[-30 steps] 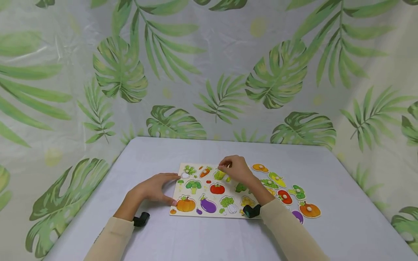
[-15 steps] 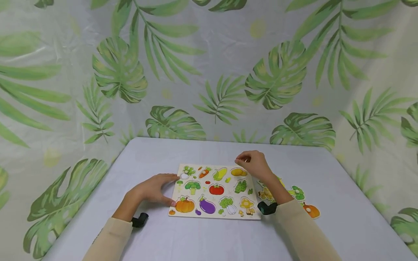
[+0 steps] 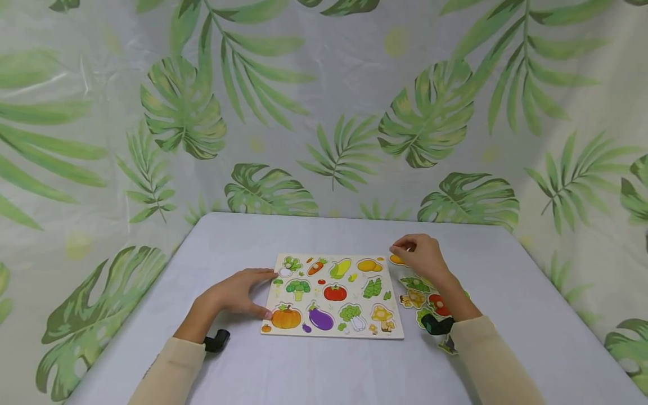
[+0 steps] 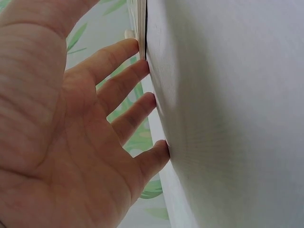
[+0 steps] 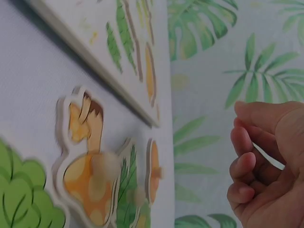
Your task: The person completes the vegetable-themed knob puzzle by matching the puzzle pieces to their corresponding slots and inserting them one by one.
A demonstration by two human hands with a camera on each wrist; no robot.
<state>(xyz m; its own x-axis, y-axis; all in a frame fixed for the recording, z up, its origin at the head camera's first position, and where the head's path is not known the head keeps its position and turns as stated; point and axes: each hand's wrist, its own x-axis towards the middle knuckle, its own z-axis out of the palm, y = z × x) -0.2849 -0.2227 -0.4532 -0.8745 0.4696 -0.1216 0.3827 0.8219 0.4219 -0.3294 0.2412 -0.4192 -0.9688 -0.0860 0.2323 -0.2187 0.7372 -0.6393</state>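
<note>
A pale vegetable puzzle board [image 3: 354,297] lies flat, printed with recesses for a pumpkin, an eggplant, a tomato and others. My left hand [image 3: 238,292] is spread along its left edge, fingertips and thumb right at the rim. The left wrist view shows those fingers [image 4: 116,88] fairly straight beside the board's edge [image 4: 141,28]. Beyond the board's far right corner, my right hand [image 3: 424,260] hovers over a yellow-orange potato piece [image 3: 396,260], partly hidden by it. In the right wrist view the right hand [image 5: 266,156] has curled fingers, thumb near the index fingertip, and nothing between them.
Right of the board lie several knobbed puzzle pieces, among them a mushroom piece [image 3: 414,298], a tomato piece [image 3: 438,305] and a green piece [image 3: 415,284]. My right forearm covers others. The white table [image 3: 314,371] ends at a leaf-patterned curtain [image 3: 283,135].
My right hand has moved right, from over the corn recess past the potato recess to the loose potato piece, uncovering the board's right side. The left hand stays at the board's edge.
</note>
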